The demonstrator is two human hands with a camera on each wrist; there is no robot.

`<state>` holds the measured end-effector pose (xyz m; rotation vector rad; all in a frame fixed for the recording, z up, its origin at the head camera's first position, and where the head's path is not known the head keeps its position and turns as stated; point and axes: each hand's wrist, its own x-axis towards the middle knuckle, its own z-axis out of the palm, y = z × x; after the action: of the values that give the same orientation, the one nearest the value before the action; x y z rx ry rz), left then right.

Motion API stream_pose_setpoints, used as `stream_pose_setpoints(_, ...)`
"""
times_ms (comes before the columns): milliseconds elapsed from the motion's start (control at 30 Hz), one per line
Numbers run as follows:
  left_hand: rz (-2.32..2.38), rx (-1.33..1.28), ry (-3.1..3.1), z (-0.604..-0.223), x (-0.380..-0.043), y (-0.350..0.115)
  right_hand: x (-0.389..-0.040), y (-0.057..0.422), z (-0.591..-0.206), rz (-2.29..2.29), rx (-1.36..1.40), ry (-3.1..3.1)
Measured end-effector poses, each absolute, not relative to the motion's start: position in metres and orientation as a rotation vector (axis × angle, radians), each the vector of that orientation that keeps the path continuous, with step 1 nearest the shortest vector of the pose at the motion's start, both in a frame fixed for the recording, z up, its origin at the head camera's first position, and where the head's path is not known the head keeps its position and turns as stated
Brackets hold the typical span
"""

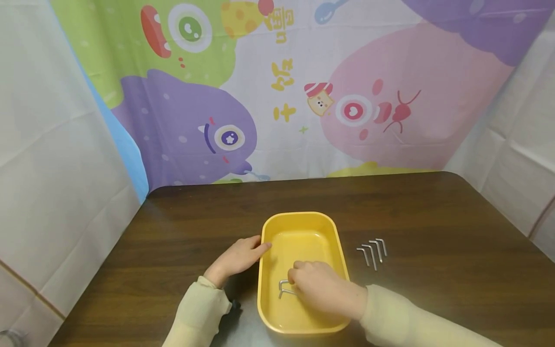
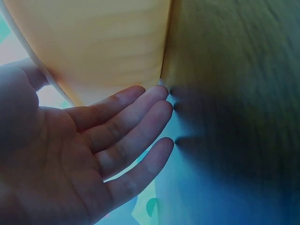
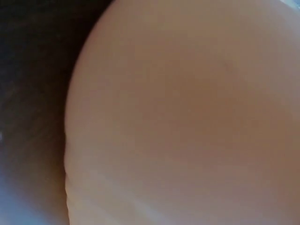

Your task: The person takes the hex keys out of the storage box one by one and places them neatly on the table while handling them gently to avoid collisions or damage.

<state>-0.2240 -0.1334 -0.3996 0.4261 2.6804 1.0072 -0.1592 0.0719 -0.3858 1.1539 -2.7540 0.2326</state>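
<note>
A yellow plastic bin stands on the dark wooden table. My left hand holds its left wall, with the thumb over the rim and the fingers outside. In the left wrist view, the fingers of that hand are nearly straight and their tips reach the tabletop. Inside the bin, my right hand has curled fingers around two silver L-shaped hex keys. Their bent ends stick out to the left, and the rest is hidden by the hand. Only blurred skin of the right hand fills most of the right wrist view.
Several more hex keys lie in a row on the table, right of the bin. A cartoon-printed cloth hangs behind the table's far edge. Pale panels flank both sides. Something small and dark shows by the left sleeve.
</note>
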Motion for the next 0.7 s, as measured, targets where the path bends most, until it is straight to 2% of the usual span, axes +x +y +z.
stream_pose_setpoints(700, 0.985, 0.437, 2.698, -0.399, -0.224, -0.133, -0.159, 0.065, -0.401, 0.143, 1.151, -2.729)
